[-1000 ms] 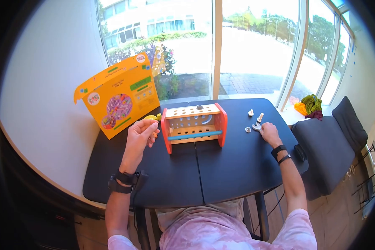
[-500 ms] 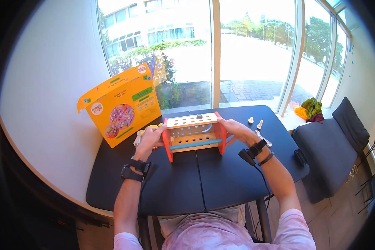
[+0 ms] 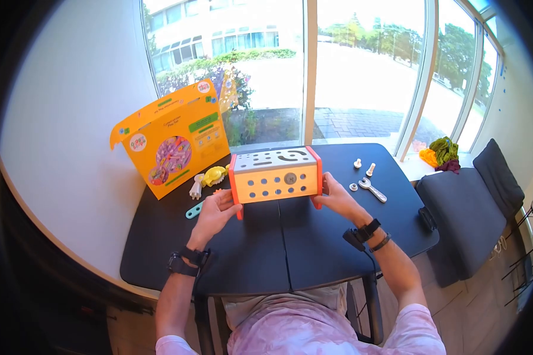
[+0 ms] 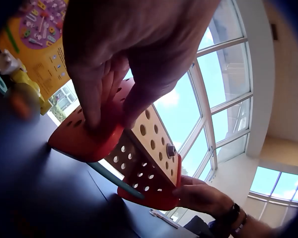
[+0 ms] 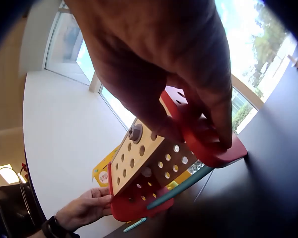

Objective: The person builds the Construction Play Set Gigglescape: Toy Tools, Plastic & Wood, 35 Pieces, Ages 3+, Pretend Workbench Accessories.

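Note:
Both hands hold a toy workbench (image 3: 275, 184) with red end panels, one hand at each end. My left hand (image 3: 214, 214) grips the left red panel (image 4: 84, 141), thumb and fingers on either side of it. My right hand (image 3: 341, 198) grips the right red panel (image 3: 320, 177) the same way. The workbench is tipped so that its wooden holed board (image 3: 272, 186) faces me, with a grey slotted panel (image 3: 272, 157) on top. A grey bolt (image 3: 290, 178) sits in one hole of the board. The blue bar (image 5: 181, 188) shows low down in the right wrist view.
Right of the workbench lie a grey toy wrench (image 3: 373, 190), a nut (image 3: 353, 187) and two bolts (image 3: 370, 170). At left are a teal strip (image 3: 194, 210), a yellow piece (image 3: 214, 175) and a white piece (image 3: 196, 186). An orange box (image 3: 172, 139) stands behind them.
My right hand has left the wrench and my left hand has come down; both took hold of the workbench ends. The workbench has turned, bringing its holed board from the top to face me.

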Available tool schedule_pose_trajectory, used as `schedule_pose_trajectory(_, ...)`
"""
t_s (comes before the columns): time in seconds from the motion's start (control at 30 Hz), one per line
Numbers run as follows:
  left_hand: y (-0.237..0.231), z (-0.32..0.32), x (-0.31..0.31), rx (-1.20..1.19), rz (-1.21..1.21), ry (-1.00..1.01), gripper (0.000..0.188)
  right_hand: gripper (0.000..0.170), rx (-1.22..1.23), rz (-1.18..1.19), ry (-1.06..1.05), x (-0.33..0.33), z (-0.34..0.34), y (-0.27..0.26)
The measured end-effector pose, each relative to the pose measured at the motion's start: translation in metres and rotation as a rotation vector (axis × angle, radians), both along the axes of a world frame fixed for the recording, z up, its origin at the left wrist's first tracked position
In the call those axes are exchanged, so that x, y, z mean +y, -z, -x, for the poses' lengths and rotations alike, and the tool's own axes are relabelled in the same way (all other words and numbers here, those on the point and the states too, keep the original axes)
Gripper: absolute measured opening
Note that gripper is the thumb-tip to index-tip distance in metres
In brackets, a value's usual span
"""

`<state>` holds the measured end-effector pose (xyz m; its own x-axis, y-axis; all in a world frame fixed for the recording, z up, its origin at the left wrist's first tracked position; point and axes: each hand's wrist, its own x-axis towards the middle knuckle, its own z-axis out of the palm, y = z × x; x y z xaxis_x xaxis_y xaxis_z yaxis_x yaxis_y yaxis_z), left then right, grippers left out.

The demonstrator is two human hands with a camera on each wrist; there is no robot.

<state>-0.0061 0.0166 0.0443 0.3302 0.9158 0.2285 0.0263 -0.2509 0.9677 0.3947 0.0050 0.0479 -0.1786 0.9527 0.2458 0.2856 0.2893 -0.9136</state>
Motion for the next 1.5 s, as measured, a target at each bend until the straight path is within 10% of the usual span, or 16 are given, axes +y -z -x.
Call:
schedule_pose_trajectory(1.2, 0.034, -0.011, 0.030, 0.137, -0.012, -0.050, 0.064, 0.052, -0.184, 0.017, 0.170, 0.019, -0.001, 0.022)
schedule_pose_trajectory(1.5, -0.012, 0.070, 0.055, 0.427, -0.137, -0.329, 0.054, 0.050, -0.191, 0.016, 0.080, -0.011, -0.052, -0.008)
